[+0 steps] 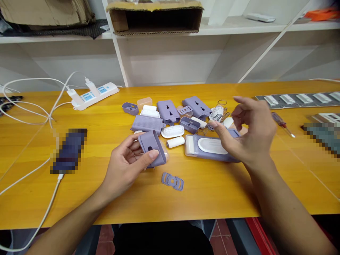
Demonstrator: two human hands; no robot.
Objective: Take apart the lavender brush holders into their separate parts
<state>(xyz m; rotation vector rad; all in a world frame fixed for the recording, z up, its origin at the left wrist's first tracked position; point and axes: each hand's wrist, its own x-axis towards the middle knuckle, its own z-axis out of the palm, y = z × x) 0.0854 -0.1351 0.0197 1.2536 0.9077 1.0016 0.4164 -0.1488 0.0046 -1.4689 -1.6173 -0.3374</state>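
My left hand (127, 159) is wrapped around a hollow purple plastic housing (151, 148), its open end facing right and a clear part showing behind it. Raised at the right, my right hand (249, 131) has its thumb and curved fingers apart, with nothing seen between them. It partly hides a long purple case (195, 154) that has a white roller at its left end and a white oval pad (211, 146). Near the table's front lies a flat purple plate with slots (172, 181). A loose white roller (175, 142) and a white bristled oval pad (172, 131) lie between the hands.
Behind the hands are more purple housings (168, 111), small purple cups (190, 124) and thin metal springs (218, 112). A phone (69, 150) on a cable and a power strip (95, 95) sit left. At right lie a screwdriver (282, 123) and a grey strip (289, 101).
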